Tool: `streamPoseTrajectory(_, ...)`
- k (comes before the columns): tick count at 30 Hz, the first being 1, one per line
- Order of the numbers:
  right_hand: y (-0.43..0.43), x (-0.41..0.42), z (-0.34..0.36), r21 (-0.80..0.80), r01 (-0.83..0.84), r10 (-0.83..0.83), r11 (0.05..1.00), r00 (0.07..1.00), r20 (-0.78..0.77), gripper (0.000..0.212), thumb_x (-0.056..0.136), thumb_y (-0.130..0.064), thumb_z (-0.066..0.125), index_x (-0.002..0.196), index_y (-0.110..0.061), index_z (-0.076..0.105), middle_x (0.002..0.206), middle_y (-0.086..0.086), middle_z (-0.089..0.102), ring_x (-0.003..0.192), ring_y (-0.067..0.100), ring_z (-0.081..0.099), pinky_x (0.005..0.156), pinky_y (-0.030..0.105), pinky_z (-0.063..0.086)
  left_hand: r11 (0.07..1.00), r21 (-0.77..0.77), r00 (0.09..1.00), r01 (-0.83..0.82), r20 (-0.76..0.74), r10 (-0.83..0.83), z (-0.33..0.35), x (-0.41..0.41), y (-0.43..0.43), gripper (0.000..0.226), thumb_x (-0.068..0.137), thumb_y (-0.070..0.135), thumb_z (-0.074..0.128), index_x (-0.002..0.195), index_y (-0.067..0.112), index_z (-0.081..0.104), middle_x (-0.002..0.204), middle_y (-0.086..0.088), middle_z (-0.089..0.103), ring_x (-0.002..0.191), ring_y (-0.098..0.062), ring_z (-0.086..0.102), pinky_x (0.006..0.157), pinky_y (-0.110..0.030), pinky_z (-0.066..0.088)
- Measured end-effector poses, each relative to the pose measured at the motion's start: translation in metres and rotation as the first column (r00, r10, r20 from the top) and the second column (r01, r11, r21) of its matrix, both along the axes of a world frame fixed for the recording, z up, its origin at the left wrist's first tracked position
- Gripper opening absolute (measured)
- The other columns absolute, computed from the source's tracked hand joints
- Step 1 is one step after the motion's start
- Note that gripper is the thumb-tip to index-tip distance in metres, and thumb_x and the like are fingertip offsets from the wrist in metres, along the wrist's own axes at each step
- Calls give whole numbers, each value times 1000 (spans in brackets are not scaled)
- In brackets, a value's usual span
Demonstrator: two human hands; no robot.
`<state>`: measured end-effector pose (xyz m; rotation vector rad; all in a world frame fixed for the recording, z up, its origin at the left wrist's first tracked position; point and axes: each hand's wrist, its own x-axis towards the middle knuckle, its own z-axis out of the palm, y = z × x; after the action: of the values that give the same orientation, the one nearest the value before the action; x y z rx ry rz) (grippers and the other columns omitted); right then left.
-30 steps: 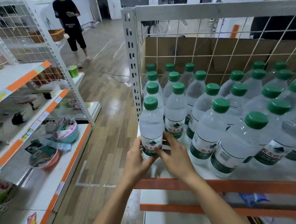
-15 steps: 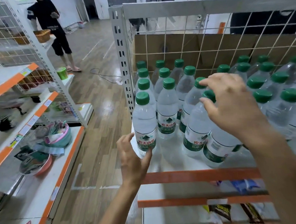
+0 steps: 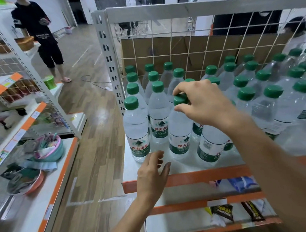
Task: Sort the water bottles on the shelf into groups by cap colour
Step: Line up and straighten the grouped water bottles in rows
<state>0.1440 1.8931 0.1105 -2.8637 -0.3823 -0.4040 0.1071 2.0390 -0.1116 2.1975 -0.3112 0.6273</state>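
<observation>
While the right grip [image 3: 205, 103] pinches its green cap [image 3: 180, 99], the clear water bottle [image 3: 179, 132], green-and-white labelled, stands about upright in the front row on the shelf [image 3: 194, 177], cap up, long axis vertical. Left grip [image 3: 150, 175] hovers over the shelf's front edge, fingers loose, holding nothing.

A brown cardboard sheet [image 3: 207, 49] stands upright. Just above its left end shows a fan [image 3: 133, 29]. Far left of the cardboard, a person in black [image 3: 40, 33] stands on the wooden floor [image 3: 90, 135] beside a wicker basket [image 3: 25, 42]. Down and left of the cardboard are a green cup [image 3: 49, 82], a dark cable [image 3: 93, 81] and a pink-rimmed bowl [image 3: 51, 152] of packets. Well below it lie dark snack packets [image 3: 221, 211].
</observation>
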Motion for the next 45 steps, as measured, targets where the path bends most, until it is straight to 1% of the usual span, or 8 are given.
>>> streamPoseTrajectory(4,11,3,-2,52,-58,58,997,998,2,36,84,-36,65,114,-18,60,110,6,66,106,29,56,87,36,41,997,-44,993,-68,-94,64,0,1,-2,46,74,21,78,109,27,48,87,9,61,64,0,57,58,-27,54)
streamPoseTrajectory(10,26,11,-5,88,-135,134,987,991,12,35,83,-38,65,111,-17,62,104,6,67,98,27,59,86,35,45,988,-52,984,-143,-117,136,1,7,-3,30,75,20,76,93,19,52,81,6,61,63,-12,61,56,-36,53)
streamPoseTrajectory(17,33,15,-5,40,-134,134,990,991,-1,36,84,-40,63,110,-16,58,106,4,65,99,27,57,83,34,39,983,3,978,-182,-106,181,-2,12,-5,36,80,10,68,90,26,37,80,-8,62,68,-37,60,54,-46,49)
streamPoseTrajectory(25,35,22,-7,-36,-105,105,994,995,-4,41,84,-46,62,104,-12,52,103,8,61,97,33,56,83,40,45,983,5,978,-182,-104,181,-1,15,-7,34,81,5,64,89,25,38,81,-9,61,68,-37,60,53,-46,49)
streamPoseTrajectory(29,27,20,5,-30,-156,155,987,987,-53,49,83,-51,59,113,-14,50,106,5,61,98,27,56,84,38,44,990,-58,991,-131,19,132,9,10,-14,10,82,20,51,87,25,44,74,0,59,60,-21,57,50,-35,47)
streamPoseTrajectory(33,-7,24,46,20,-179,180,984,983,-32,41,88,-41,58,121,-17,53,102,1,61,89,18,57,84,33,47,990,-130,984,54,176,-30,32,11,-44,12,85,14,52,97,18,50,84,2,55,70,-5,52,61,-21,49)
streamPoseTrajectory(39,-65,94,68,-112,-139,117,984,976,-182,36,87,-32,63,119,-16,59,110,3,64,89,18,57,74,29,48,978,-181,943,103,329,-39,87,29,-87,24,88,-1,40,107,9,52,102,-9,57,93,-14,57,82,-20,49)
streamPoseTrajectory(45,-70,155,58,-106,-275,236,956,931,-279,42,87,-31,64,126,-22,54,118,2,61,94,13,52,79,26,40,992,-130,990,-7,136,25,125,59,-105,35,90,17,39,123,17,52,129,1,46,118,-5,46,100,-15,39)
